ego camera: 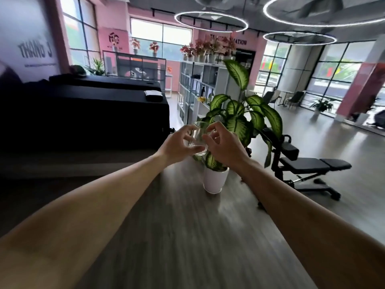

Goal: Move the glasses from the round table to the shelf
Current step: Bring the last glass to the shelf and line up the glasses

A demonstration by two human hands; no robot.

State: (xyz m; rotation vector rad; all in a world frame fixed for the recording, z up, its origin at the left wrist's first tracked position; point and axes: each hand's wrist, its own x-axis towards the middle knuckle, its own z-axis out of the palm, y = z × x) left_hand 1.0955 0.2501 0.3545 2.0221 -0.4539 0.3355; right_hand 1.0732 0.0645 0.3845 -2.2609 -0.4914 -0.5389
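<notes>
A clear drinking glass (198, 138) is held up in the air in front of me, at arm's length. My left hand (177, 146) grips its left side with the fingers curled around it. My right hand (224, 146) is at the glass's right side, fingers bent and spread; I cannot tell whether they touch the glass. The white open shelf (200, 88) with cube compartments stands further back, behind the plant. The round table is not in view.
A potted plant with big spotted leaves (239, 115) in a white pot (214, 180) stands on the wood floor just below my hands. A black weight bench (308, 165) is to the right. Black covered counters (87, 113) fill the left side.
</notes>
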